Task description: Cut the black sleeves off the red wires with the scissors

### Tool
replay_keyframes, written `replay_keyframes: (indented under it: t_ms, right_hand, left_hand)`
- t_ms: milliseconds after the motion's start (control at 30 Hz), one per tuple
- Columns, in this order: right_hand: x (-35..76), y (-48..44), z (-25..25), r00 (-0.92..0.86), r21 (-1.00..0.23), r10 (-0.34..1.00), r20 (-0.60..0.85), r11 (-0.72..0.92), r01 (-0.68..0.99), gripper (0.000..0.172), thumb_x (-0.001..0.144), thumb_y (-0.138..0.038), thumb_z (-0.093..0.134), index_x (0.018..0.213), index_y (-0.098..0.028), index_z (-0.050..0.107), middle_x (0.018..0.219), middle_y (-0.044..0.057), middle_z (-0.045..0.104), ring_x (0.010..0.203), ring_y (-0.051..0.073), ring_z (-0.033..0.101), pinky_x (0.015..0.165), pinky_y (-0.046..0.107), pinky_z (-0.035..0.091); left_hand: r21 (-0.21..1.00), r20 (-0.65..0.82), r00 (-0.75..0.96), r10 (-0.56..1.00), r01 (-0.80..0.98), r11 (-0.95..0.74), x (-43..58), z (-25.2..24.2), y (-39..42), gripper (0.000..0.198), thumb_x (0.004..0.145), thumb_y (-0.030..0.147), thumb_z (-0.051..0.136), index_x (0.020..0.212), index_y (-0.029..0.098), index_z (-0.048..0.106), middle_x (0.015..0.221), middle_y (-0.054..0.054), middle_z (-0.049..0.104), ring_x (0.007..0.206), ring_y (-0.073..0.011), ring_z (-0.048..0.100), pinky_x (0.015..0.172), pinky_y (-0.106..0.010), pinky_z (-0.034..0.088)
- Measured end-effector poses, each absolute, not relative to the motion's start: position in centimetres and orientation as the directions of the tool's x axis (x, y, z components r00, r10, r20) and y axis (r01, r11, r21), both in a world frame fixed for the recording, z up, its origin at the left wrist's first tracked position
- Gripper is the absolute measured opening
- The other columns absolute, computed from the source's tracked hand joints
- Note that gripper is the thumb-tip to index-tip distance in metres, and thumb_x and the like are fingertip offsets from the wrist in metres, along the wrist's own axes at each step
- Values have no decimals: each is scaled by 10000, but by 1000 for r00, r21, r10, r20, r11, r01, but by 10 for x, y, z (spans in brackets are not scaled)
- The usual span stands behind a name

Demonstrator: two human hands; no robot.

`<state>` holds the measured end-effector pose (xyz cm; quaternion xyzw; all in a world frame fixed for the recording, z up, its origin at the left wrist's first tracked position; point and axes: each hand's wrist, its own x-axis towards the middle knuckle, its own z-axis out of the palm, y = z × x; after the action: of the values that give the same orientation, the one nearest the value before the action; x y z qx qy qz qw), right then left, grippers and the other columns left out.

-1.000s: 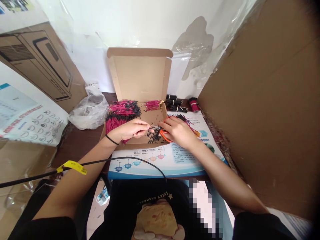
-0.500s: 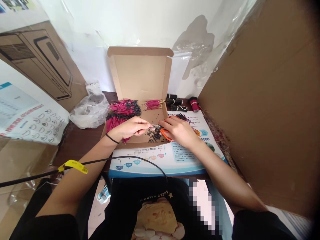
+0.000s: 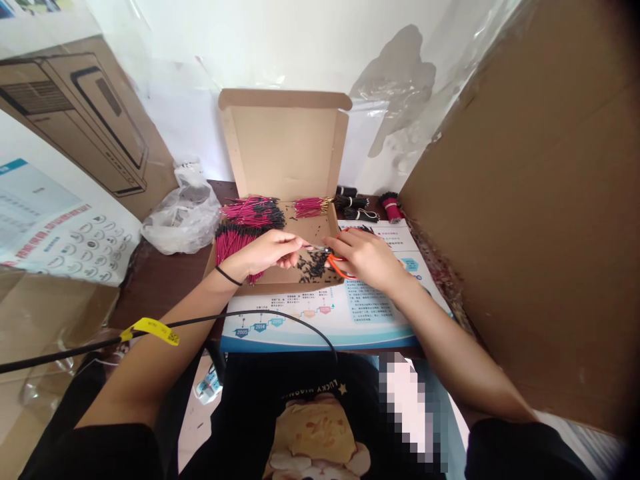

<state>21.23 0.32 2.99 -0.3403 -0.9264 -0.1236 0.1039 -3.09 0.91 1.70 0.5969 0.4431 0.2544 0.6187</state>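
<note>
My right hand (image 3: 370,259) is wrapped round scissors with orange handles (image 3: 342,269), their blades pointing left. My left hand (image 3: 277,251) has its thumb and fingertips pinched together close to the blade tips. What it pinches is too small to make out. Both hands are above the front of an open cardboard box (image 3: 285,275). Black short clippings (image 3: 314,267) are scattered in the box beneath the scissors. Red wires with black ends (image 3: 255,212) are piled along its left side, and a smaller bunch of red wires (image 3: 310,207) sits at its back right.
Black tied bundles (image 3: 361,214) and a red tied bundle (image 3: 391,207) stand behind the box's right corner. A clear plastic bag (image 3: 183,213) is on the left. A printed sheet (image 3: 300,333) covers the table front. A black cable (image 3: 210,318) with a yellow tag crosses before me.
The view has shifted slightly, moving the scene a little to the right. My right hand and the scissors have drawn slightly away from my left hand, which stays pinched.
</note>
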Motion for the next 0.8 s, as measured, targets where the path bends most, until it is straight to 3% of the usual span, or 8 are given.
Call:
replay_keyframes:
  t_ms: [267,433,800]
  right_hand:
    - [210,0,28,-753,210,597,278,727,654,335,954,-266,445,1235,-157,592,908,78,686,845,216,605,695,328,425]
    - [209,0,28,-764,226,585,273,733,642,343,966,-264,416,1242,-162,593,882,68,691,820,201,606,669,314,404]
    - [205,-1,28,-786,218,574,228,757,616,371,965,-267,408,1262,-131,583,877,78,692,828,219,616,691,331,433]
  left_hand:
    - [966,-206,521,828,244,87,-32,17,9,299,913,354,510,751,117,596,593,-8,569,501,-48,498,480,-182,344]
    - [961,-207,517,830,264,75,-30,18,8,247,904,308,510,782,126,623,549,17,523,467,-41,445,452,-174,322]
    - [961,-219,493,842,260,98,-27,22,6,242,862,237,540,662,123,614,458,45,430,415,-35,344,419,-184,260]
